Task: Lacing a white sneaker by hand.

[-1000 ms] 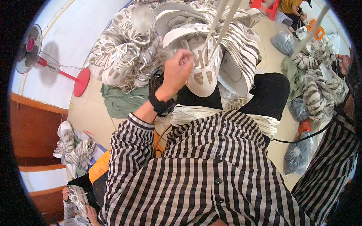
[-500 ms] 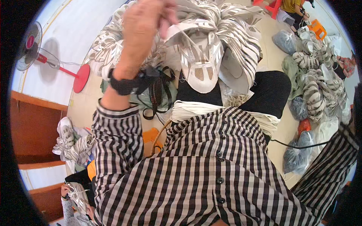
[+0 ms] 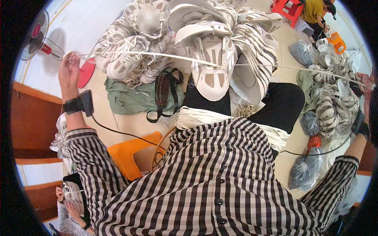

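Note:
A white-and-beige shoe upper [image 3: 213, 84] lies over my black-clad lap, toe toward me. A long white shoelace [image 3: 157, 56] runs through it and stretches taut to both sides. My left hand [image 3: 70, 72], raised at the far left, is closed on one end. At the far right rim, my right hand [image 3: 367, 86] grips the other end; it is partly cut off and blurred. Bundles of white laces [image 3: 202, 118] lie across my thighs. More nested uppers [image 3: 254, 51] fan out behind and beside the laced one.
A heap of shoe uppers [image 3: 130, 51] stands ahead left, near a red fan base [image 3: 87, 72]. An orange stool [image 3: 128, 155] and green cloth bag [image 3: 122, 96] are at left. Plastic bags [image 3: 305, 169] and shoe bundles [image 3: 330, 104] line the right. Other people sit at far right and lower left.
My left hand has swung from above the shoe upper out to the far left, drawing the lace straight. My right hand has come into view at the right rim with the other end.

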`<action>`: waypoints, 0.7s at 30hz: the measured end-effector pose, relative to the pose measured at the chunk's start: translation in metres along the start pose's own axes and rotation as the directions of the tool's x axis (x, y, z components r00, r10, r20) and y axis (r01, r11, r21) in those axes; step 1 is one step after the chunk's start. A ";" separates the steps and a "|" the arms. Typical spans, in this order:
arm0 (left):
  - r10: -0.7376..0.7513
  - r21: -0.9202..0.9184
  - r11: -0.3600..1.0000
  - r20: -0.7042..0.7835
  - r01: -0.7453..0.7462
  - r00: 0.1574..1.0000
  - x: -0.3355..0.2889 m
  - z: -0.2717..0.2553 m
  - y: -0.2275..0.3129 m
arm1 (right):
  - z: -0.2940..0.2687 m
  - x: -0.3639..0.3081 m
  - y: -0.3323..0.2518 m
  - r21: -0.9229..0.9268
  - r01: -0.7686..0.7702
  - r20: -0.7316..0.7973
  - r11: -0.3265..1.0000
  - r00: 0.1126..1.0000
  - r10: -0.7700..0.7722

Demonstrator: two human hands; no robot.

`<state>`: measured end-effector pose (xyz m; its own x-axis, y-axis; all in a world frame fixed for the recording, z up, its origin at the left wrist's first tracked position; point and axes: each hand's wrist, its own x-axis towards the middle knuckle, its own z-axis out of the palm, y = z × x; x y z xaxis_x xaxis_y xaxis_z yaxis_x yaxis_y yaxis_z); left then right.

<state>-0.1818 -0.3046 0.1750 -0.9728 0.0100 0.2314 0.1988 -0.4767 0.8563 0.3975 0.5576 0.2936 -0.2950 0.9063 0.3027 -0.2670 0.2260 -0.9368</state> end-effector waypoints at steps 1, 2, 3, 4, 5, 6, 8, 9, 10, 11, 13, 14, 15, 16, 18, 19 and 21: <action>-0.010 -0.011 1.000 -0.116 0.009 0.993 0.015 -0.023 -0.002 | -0.013 0.017 0.027 -0.124 -0.004 0.032 0.992 0.999 0.008; -0.022 -0.027 1.000 -0.235 0.016 0.972 0.026 -0.046 -0.006 | -0.024 0.031 0.061 -0.248 -0.006 0.064 0.969 0.998 0.022; -0.054 0.238 0.964 -0.253 0.116 0.966 0.031 -0.070 -0.014 | -0.031 0.040 0.098 -0.367 -0.001 0.075 0.930 0.997 0.031; -0.079 0.478 0.853 -0.280 0.210 0.957 0.029 -0.095 -0.027 | -0.031 0.046 0.140 -0.652 0.094 0.279 0.752 0.953 0.122; -0.098 0.679 0.672 -0.313 0.295 0.945 0.023 -0.118 -0.043 | -0.025 0.046 0.177 -0.844 0.424 0.507 0.328 0.829 0.235; -0.107 0.825 0.438 -0.346 0.357 0.932 0.015 -0.136 -0.060 | -0.014 0.040 0.206 -0.689 0.719 0.694 0.091 0.618 0.368; -0.116 0.876 0.226 -0.410 0.426 0.905 -0.006 -0.153 -0.096 | 0.026 0.005 0.245 -0.784 0.618 0.543 0.053 0.642 0.542; -0.131 0.828 0.269 -0.475 0.492 0.870 -0.021 -0.149 -0.119 | 0.057 -0.021 0.253 -0.830 0.540 0.529 0.143 0.678 0.510; -0.280 0.850 0.335 -0.322 0.406 0.904 -0.034 -0.136 -0.133 | 0.092 -0.052 0.251 -0.809 0.537 0.581 0.240 0.665 0.469; -0.409 0.851 0.336 -0.254 0.403 0.876 -0.049 -0.115 -0.143 | 0.129 -0.086 0.242 -0.779 0.420 0.602 0.466 0.709 0.367; -0.450 0.873 0.481 0.171 0.076 0.877 -0.089 -0.050 -0.169 | 0.193 -0.166 0.208 -0.586 0.377 0.691 0.717 0.695 0.199; -0.392 0.826 0.557 0.352 -0.086 0.850 -0.114 -0.012 -0.178 | 0.221 -0.207 0.192 -0.401 0.418 0.777 0.815 0.626 0.061; -0.388 0.777 0.610 0.466 -0.157 0.795 -0.138 0.027 -0.182 | 0.244 -0.245 0.176 -0.363 0.492 0.832 0.791 0.554 0.037; -0.299 0.713 0.661 0.535 -0.233 0.790 -0.170 0.064 -0.187 | 0.262 -0.279 0.165 -0.279 0.587 0.893 0.760 0.450 -0.020; -0.074 0.529 0.589 0.788 -0.611 0.612 -0.206 0.132 -0.188 | 0.300 -0.321 0.163 -0.122 0.811 0.966 0.573 0.229 -0.117; 0.059 0.383 0.559 0.866 -0.735 0.497 -0.217 0.160 -0.189 | 0.315 -0.332 0.170 -0.165 0.837 0.965 0.522 0.247 -0.091; 0.167 0.245 0.519 0.911 -0.819 0.378 -0.234 0.196 -0.191 | 0.334 -0.340 0.186 -0.148 0.821 0.925 0.551 0.313 -0.218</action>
<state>0.0311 -0.0439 0.0478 -0.2266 0.7247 0.6507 0.9290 -0.0399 0.3679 0.1416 0.1722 0.0750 -0.8824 -0.0961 0.4605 -0.2537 0.9216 -0.2937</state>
